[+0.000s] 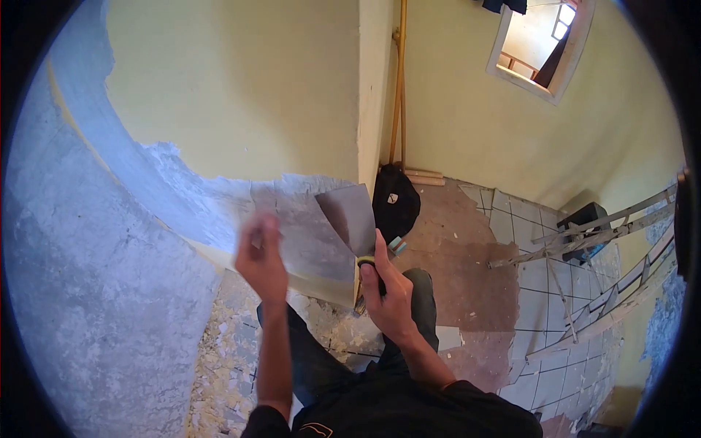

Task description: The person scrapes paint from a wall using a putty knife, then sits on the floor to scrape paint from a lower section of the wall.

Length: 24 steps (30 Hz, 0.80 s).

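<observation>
1. The scraper (349, 215) had a wide, flat metal blade, dull grey and smeared, flaring out from a short handle banded in yellow and black. It stood in front of the person, blade upward and tilted to the left, close against the stripped patch of the wall (219, 95).
2. The right hand (387, 288) was wrapped firmly around the scraper's handle, with the forearm rising from the lower right.
3. The left hand (261, 255) was raised just left of the blade, near it but apart, with its back toward the camera. It was blurred, so I could not tell whether its fingers were closed or loose.
4. The wall was pale yellow above, ending in a ragged paint edge. Below and to the left it was bare grey plaster.
5. The floor (467, 292) was littered with pale flakes along the foot of the wall. Further right it was part tile and part bare reddish surface.
6. A black backpack (396, 204) sat in the corner just behind the blade, with wooden poles (399, 87) leaning above it. A ladder (606, 255) lay well off to the right, with open floor between it and the person.
</observation>
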### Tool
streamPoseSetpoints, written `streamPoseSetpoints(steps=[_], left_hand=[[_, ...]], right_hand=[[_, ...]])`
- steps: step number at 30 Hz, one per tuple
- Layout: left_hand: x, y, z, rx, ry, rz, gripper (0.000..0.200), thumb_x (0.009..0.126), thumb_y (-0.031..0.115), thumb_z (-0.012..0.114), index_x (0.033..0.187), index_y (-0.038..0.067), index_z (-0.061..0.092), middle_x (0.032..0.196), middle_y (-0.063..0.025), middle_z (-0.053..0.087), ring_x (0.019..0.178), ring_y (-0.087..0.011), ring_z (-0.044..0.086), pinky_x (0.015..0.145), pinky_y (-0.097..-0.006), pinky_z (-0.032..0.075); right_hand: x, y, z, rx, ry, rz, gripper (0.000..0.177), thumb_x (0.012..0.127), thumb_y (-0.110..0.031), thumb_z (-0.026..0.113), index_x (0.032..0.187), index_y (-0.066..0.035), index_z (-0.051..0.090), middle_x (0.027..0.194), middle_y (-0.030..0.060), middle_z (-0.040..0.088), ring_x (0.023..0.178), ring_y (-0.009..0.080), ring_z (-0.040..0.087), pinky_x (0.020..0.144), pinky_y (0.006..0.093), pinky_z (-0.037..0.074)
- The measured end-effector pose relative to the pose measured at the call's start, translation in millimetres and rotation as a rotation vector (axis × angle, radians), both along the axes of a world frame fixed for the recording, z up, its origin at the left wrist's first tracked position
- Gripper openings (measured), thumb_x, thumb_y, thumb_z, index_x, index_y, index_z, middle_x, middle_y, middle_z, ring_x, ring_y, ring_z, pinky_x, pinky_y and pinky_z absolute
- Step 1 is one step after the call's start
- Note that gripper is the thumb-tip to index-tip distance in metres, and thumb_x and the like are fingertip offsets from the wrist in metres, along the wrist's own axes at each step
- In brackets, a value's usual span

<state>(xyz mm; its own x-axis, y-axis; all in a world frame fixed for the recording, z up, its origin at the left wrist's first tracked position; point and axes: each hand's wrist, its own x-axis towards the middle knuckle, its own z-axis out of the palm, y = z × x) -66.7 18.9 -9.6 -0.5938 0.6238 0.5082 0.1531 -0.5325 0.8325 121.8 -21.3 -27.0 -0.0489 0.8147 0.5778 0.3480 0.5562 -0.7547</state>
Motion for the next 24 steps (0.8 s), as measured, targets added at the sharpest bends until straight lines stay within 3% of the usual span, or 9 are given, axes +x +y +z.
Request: streamPoseSetpoints(steps=[3, 6, 9, 11, 14, 16, 17, 19, 24], left_hand=[[-13, 20, 96, 0.310, 0.372, 0.141, 0.018, 0.098, 0.003, 0.059, 0.112, -0.007, 0.065, 0.110, -0.0124, 0.067, 0.096, -0.0147, 0.061, 0.089, -0.0276, 0.049], [1, 55, 182, 0.608, 0.860, 0.379, 0.025, 0.091, 0.002, 0.066, 0.116, 0.002, 0.068, 0.122, -0.0130, 0.066, 0.116, -0.0243, 0.058, 0.097, -0.0323, 0.045], [27, 88, 195, 0.786, 0.938, 0.452, 0.028, 0.087, 0.017, 0.069, 0.115, 0.015, 0.071, 0.135, -0.0107, 0.060, 0.131, -0.0305, 0.049, 0.105, -0.0413, 0.038], [39, 84, 192, 0.493, 1.252, 0.593, 0.052, 0.087, 0.061, 0.058, 0.130, 0.033, 0.064, 0.155, -0.0093, 0.040, 0.147, -0.0318, 0.026, 0.118, -0.0581, 0.008], [39, 86, 191, 0.537, 1.253, 0.634, 0.042, 0.091, 0.048, 0.051, 0.129, 0.035, 0.064, 0.155, -0.0078, 0.041, 0.145, -0.0317, 0.030, 0.118, -0.0572, 0.010], [41, 82, 192, 0.493, 1.249, 0.620, 0.042, 0.091, 0.046, 0.051, 0.129, 0.035, 0.064, 0.154, -0.0080, 0.042, 0.145, -0.0320, 0.031, 0.118, -0.0573, 0.010], [41, 80, 192, 0.453, 1.252, 0.599, 0.042, 0.090, 0.044, 0.051, 0.129, 0.035, 0.064, 0.154, -0.0081, 0.042, 0.145, -0.0324, 0.032, 0.118, -0.0574, 0.011], [41, 80, 190, 0.457, 1.260, 0.608, 0.042, 0.089, 0.044, 0.052, 0.129, 0.035, 0.064, 0.154, -0.0083, 0.043, 0.145, -0.0325, 0.032, 0.118, -0.0575, 0.010], [41, 81, 195, 0.479, 1.230, 0.592, 0.042, 0.089, 0.041, 0.052, 0.129, 0.035, 0.064, 0.153, -0.0079, 0.044, 0.145, -0.0324, 0.033, 0.118, -0.0577, 0.010]], right_hand=[[0, -5, -4, -0.063, 0.044, 0.005, 0.054, 0.097, -0.007, 0.059, 0.148, -0.002, 0.041, 0.100, 0.0221, 0.069, 0.080, 0.0254, 0.070, 0.072, 0.0337, 0.054], [-6, -2, -2, -0.121, 0.055, 0.004, 0.054, 0.097, -0.006, 0.059, 0.148, -0.001, 0.041, 0.098, 0.0214, 0.069, 0.078, 0.0241, 0.069, 0.072, 0.0327, 0.053], [-4, -1, -7, -0.083, 0.046, -0.010, 0.053, 0.097, -0.005, 0.059, 0.147, 0.000, 0.042, 0.098, 0.0211, 0.069, 0.078, 0.0229, 0.068, 0.072, 0.0321, 0.053], [-4, -2, -8, -0.057, 0.068, -0.027, 0.053, 0.096, -0.004, 0.059, 0.146, 0.001, 0.043, 0.098, 0.0212, 0.069, 0.078, 0.0224, 0.068, 0.073, 0.0319, 0.053], [-1, 5, -5, -0.026, 0.043, -0.016, 0.052, 0.096, -0.003, 0.060, 0.145, 0.001, 0.044, 0.098, 0.0214, 0.069, 0.079, 0.0217, 0.068, 0.073, 0.0313, 0.053], [-4, 12, -14, 0.135, -0.007, -0.041, 0.051, 0.099, -0.002, 0.052, 0.148, 0.004, 0.039, 0.067, 0.0025, 0.056, 0.054, 0.0067, 0.050, 0.052, 0.0238, 0.043], [-4, 8, -15, 0.130, -0.003, -0.034, 0.051, 0.099, -0.002, 0.052, 0.148, 0.004, 0.039, 0.067, 0.0025, 0.056, 0.054, 0.0067, 0.050, 0.052, 0.0238, 0.043], [-5, -2, -16, -0.077, 0.078, -0.023, 0.053, 0.096, -0.004, 0.061, 0.146, 0.001, 0.044, 0.097, 0.0216, 0.069, 0.075, 0.0209, 0.066, 0.070, 0.0313, 0.053], [-9, 7, -17, 0.001, 0.046, -0.042, 0.053, 0.096, -0.004, 0.061, 0.145, 0.003, 0.043, 0.094, 0.0207, 0.069, 0.072, 0.0207, 0.065, 0.068, 0.0312, 0.053]])
